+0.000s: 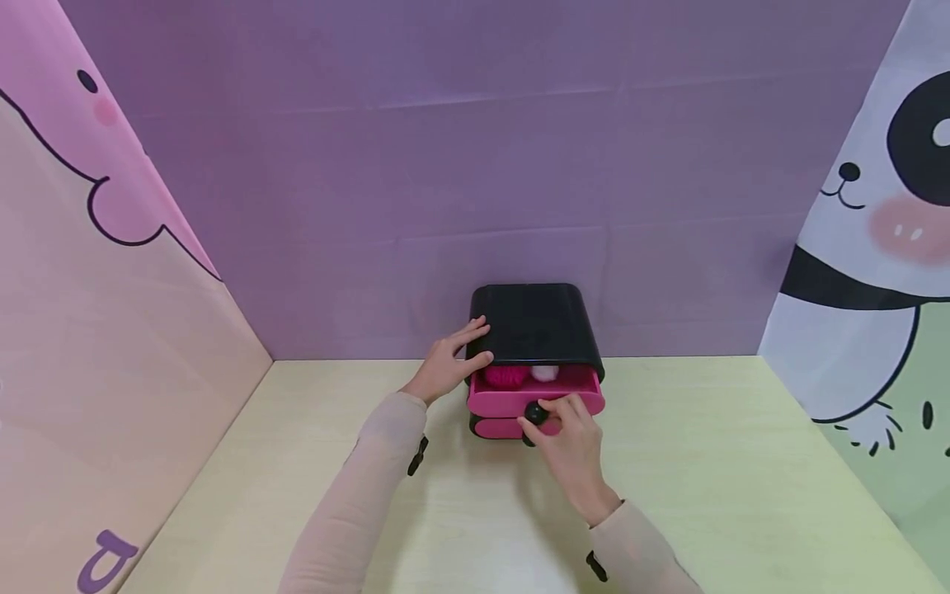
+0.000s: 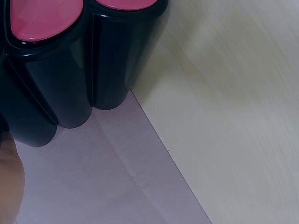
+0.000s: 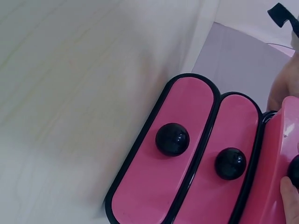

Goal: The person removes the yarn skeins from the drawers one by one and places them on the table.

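A small black cabinet (image 1: 530,322) with pink drawer fronts stands against the back wall. Its top drawer (image 1: 493,404) is pulled part way out. Inside lie a dark pink ball that looks like wound yarn (image 1: 506,376) and a white ball (image 1: 545,373). My right hand (image 1: 571,445) pinches the round black knob (image 1: 534,412) of that drawer between thumb and fingers. At the cabinet's left edge rests my left hand (image 1: 449,363), fingers extended over the top and side. In the right wrist view, the bottom drawer (image 3: 140,200) and middle drawer (image 3: 198,205) are closed.
The pale wood-grain table (image 1: 712,462) reaches out on both sides of the cabinet. Behind it rises a purple wall (image 1: 416,181). Printed side panels flank the table, one with a pink cartoon figure (image 1: 89,140), the other with a panda (image 1: 876,247).
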The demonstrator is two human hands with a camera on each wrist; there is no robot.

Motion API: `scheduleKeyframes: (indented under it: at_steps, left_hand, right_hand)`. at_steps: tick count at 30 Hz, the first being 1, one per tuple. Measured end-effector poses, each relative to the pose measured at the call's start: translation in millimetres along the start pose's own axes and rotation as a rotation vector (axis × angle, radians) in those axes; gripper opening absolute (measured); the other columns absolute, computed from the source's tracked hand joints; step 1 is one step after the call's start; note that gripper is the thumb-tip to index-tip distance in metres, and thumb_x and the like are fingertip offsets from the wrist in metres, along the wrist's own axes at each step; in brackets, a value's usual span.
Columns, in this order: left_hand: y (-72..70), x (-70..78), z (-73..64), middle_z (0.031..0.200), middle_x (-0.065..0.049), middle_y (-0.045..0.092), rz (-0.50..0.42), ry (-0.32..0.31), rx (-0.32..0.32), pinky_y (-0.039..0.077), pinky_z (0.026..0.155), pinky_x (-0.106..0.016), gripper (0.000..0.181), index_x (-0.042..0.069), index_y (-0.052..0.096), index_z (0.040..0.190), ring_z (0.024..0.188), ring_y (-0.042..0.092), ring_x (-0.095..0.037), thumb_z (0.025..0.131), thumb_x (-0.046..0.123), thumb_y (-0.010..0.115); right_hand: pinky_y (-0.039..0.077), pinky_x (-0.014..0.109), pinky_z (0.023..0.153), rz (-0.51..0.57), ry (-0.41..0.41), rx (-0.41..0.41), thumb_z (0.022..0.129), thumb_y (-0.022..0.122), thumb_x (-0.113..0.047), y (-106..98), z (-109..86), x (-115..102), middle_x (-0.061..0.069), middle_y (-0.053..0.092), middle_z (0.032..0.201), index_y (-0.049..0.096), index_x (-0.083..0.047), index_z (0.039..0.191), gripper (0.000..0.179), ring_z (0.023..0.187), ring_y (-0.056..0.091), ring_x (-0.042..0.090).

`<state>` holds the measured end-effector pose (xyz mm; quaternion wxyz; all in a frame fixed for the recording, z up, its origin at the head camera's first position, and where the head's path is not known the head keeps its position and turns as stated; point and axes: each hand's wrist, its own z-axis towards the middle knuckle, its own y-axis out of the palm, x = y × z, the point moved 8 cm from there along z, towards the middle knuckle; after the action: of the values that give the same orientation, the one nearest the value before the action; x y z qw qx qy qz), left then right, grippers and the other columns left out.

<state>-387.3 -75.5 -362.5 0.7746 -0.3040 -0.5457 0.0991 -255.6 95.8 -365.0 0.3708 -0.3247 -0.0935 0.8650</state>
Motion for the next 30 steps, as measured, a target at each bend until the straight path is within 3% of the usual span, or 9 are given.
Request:
scheduleKeyframes:
  at_steps: [30]
  left_hand:
    - [-0.7,2.2,-0.9,0.149,0.012,0.027,-0.016,0.000,0.009,0.020,0.112,-0.049,0.060,0.023,0.043,0.138,0.140,0.019,-0.015,0.084,0.041,0.062]
  right_hand:
    - [0.052,0.014,0.067,0.014,-0.111,-0.058,0.054,0.088,-0.012,-18.8,-23.0,-17.0,0.000,0.054,0.076,0.063,-0.005,0.079,0.035,0.068,0.061,0.008]
